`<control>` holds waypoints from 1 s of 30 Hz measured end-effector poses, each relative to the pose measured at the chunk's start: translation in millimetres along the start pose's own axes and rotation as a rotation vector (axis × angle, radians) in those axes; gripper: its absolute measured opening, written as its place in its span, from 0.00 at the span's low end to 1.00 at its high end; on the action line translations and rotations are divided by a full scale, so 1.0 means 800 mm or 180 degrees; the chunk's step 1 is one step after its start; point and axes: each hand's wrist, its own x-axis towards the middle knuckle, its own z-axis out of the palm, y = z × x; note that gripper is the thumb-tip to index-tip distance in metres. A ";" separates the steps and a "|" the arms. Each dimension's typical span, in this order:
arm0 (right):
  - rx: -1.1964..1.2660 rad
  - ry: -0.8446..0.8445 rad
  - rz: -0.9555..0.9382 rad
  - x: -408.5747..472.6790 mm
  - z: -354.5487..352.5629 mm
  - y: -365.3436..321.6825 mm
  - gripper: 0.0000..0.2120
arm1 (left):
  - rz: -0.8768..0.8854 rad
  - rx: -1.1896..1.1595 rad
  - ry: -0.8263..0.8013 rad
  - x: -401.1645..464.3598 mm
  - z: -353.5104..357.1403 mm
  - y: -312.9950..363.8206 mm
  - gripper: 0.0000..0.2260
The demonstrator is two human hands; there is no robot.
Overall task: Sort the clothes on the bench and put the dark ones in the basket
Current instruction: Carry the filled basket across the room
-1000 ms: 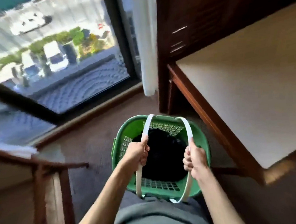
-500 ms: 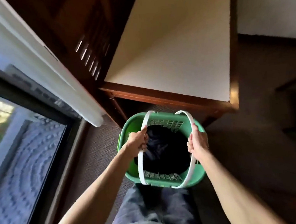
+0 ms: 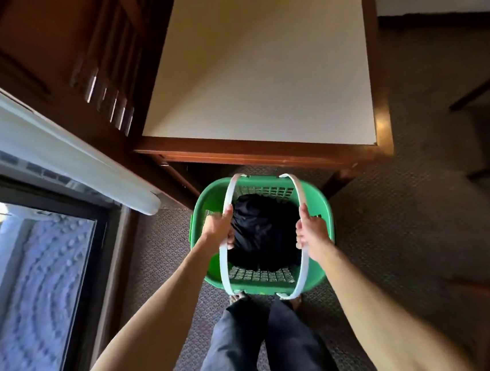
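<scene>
Your left hand (image 3: 218,229) and right hand (image 3: 311,232) each grip a white handle, holding the green basket (image 3: 202,216) of dark clothes (image 3: 260,231) just before the bare surface (image 3: 271,69). Sorting looks finished; next, set it down level.

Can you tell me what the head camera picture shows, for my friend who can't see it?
A person holds a green basket by its two white handles, the left hand on one and the right hand on the other. Dark clothes lie inside. It hangs over brown carpet, by a bench and a window.
</scene>
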 end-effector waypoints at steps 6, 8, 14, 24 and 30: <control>-0.0676 0.0781 -0.0872 0.059 -0.017 -0.009 0.23 | 0.0797 0.0909 0.0610 0.037 -0.004 -0.023 0.26; -0.1217 0.1219 -0.1025 0.084 -0.034 -0.005 0.24 | 0.0992 0.1226 0.0816 0.060 -0.024 -0.040 0.28; -0.1349 0.1533 -0.0581 0.158 -0.060 0.011 0.19 | 0.0514 0.2102 0.0984 0.138 -0.065 -0.077 0.29; -0.2009 0.1148 -0.0258 0.218 -0.057 0.071 0.17 | -0.0504 0.1882 0.0525 0.255 -0.068 -0.135 0.27; -0.2272 0.1132 -0.0188 0.188 -0.061 0.077 0.14 | -0.0456 0.2223 0.0227 0.237 -0.083 -0.145 0.25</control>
